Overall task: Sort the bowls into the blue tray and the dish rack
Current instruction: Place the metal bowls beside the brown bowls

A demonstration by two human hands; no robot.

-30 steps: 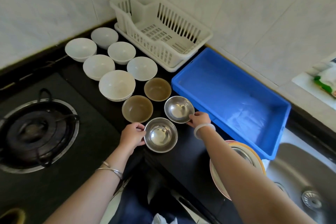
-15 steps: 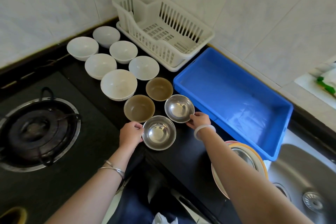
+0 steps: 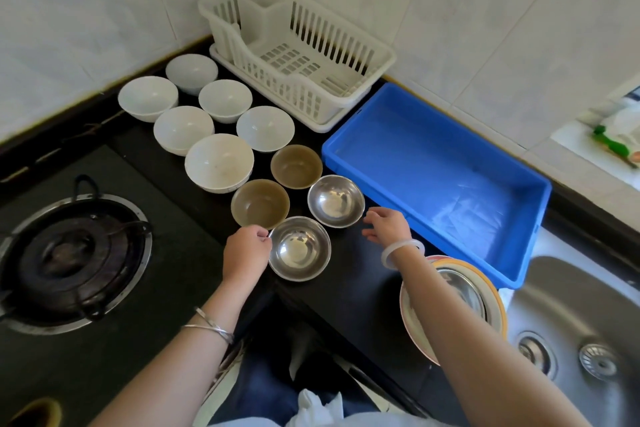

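Note:
Two steel bowls stand on the black counter: a near one (image 3: 299,248) and a far one (image 3: 336,201). My left hand (image 3: 246,253) pinches the left rim of the near steel bowl. Just right of the far steel bowl hovers my right hand (image 3: 388,227), fingers spread and holding nothing. Two brown bowls (image 3: 260,204) (image 3: 296,166) sit behind the steel ones, and several white bowls (image 3: 219,161) stand further back left. The blue tray (image 3: 519,236) lies empty on the right. The white dish rack (image 3: 377,55) stands empty in the back corner.
A gas burner (image 3: 69,253) fills the left side. A stack of plates (image 3: 491,291) sits at the counter's near right, partly behind my right forearm. The steel sink (image 3: 588,315) is at the far right. Tiled walls close off the back.
My right hand has let go of the far steel bowl's rim and opened, drawing slightly to the right. My left hand stays at the near steel bowl's rim.

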